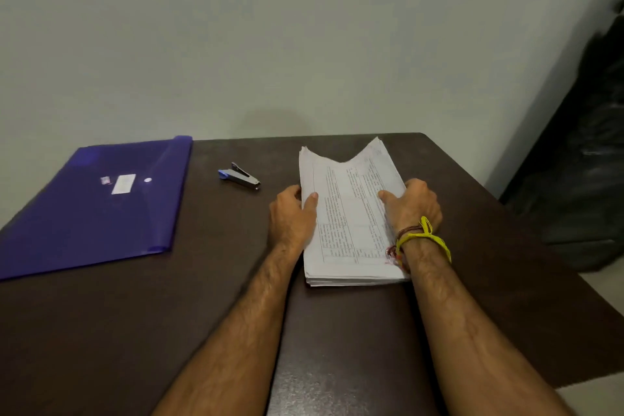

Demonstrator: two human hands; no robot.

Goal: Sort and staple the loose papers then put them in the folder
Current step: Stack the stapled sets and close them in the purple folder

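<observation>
A thick stack of printed papers (347,213) lies on the dark brown table (209,280), right of centre, its far edge curling up. My left hand (292,216) grips the stack's left edge, thumb on the top sheet and fingers under the side. My right hand (413,204) grips the right edge the same way, thumb resting on the top page. A small blue and grey stapler (239,176) lies on the table to the left of the papers. Further left lies a flat translucent purple folder (94,206), closed by a snap button.
A pale wall stands right behind the table's far edge. A dark bag or bundle (587,159) sits on the floor past the table's right side. Yellow and red threads (422,240) are tied round my right wrist.
</observation>
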